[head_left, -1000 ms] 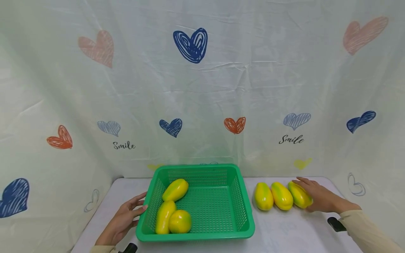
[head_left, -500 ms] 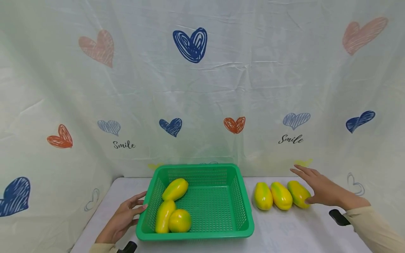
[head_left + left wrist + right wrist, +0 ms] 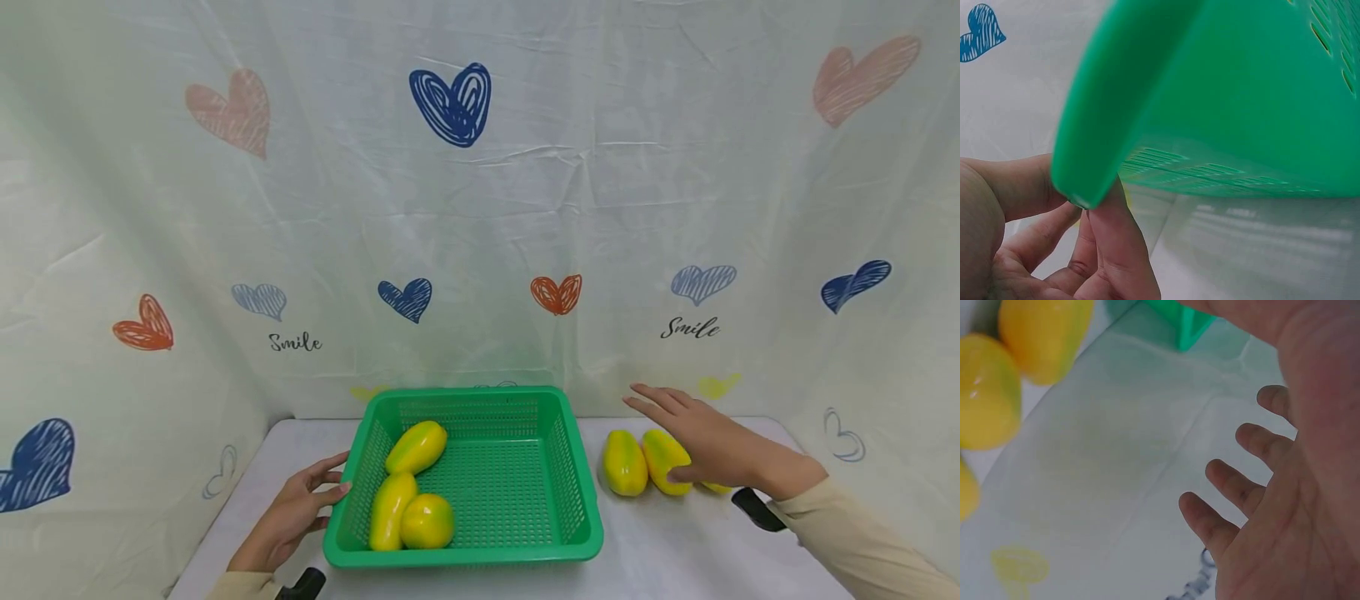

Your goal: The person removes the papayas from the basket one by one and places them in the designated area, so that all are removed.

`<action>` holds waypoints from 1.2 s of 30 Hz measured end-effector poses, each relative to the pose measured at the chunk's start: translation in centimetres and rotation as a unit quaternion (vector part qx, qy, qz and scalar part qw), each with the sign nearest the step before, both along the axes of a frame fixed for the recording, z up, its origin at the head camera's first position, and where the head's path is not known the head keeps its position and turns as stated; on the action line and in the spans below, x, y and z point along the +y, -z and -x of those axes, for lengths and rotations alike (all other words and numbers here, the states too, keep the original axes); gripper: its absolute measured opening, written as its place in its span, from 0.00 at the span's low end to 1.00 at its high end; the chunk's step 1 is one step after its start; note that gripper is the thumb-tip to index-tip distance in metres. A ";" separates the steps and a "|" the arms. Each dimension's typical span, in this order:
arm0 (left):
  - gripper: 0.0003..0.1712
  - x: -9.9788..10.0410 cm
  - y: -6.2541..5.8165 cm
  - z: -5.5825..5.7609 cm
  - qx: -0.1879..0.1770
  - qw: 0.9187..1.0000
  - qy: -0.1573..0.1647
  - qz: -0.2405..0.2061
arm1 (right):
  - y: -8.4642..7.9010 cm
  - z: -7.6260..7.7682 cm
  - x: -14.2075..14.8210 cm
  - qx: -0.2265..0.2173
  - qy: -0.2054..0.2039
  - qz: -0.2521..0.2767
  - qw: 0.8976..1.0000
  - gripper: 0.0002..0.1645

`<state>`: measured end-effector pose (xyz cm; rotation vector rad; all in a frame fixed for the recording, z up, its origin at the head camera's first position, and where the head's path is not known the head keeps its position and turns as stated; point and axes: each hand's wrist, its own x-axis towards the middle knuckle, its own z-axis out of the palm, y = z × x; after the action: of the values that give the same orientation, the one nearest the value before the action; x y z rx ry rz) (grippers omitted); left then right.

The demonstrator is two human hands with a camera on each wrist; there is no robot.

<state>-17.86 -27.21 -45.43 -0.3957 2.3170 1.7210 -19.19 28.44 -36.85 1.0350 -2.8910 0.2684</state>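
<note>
A green perforated plastic basket (image 3: 592, 521) stands in the middle of the head view. At its left rim, my left hand (image 3: 292, 512) pinches the edge between thumb and fingers; the left wrist view shows this grip on the rim (image 3: 1094, 125). To the right, my right hand (image 3: 720, 446) hovers with spread fingers and holds nothing. Below and beside it lie three yellow-green oblong fruits in a row: the left fruit (image 3: 625, 463) in full view, the middle fruit (image 3: 660, 458) partly covered by the hand, the right fruit (image 3: 717, 487) mostly hidden.
Inside the basket, along its left side, are two oblong yellow fruits (image 3: 416, 447) and a rounder one (image 3: 427, 522). The white-covered table (image 3: 652, 550) ends at a hanging cloth (image 3: 480, 225) printed with hearts, close behind the basket.
My right hand has lifted off the rightmost fruit and moved left, now over the middle and right fruits. The left hand and the basket have stayed put.
</note>
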 end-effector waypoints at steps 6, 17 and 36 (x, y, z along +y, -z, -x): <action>0.37 0.0 0.0 0.0 -0.002 1.000 0.001 0.005 | -0.7 -0.1 -3.3 -0.004 -0.042 -0.015 0.999 0.64; 0.37 0.0 0.1 -0.1 -0.004 1.000 -0.005 -0.001 | -0.2 0.2 -7.8 0.038 -0.111 -0.058 0.991 0.58; 0.37 0.2 0.0 -0.2 -0.001 1.000 -0.012 -0.003 | -0.1 0.6 -16.4 -0.023 -0.155 -0.121 0.980 0.54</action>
<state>-17.63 -26.97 -45.45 -0.4241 2.3139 1.7376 -19.76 12.06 -36.77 1.5407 -2.8433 -0.0522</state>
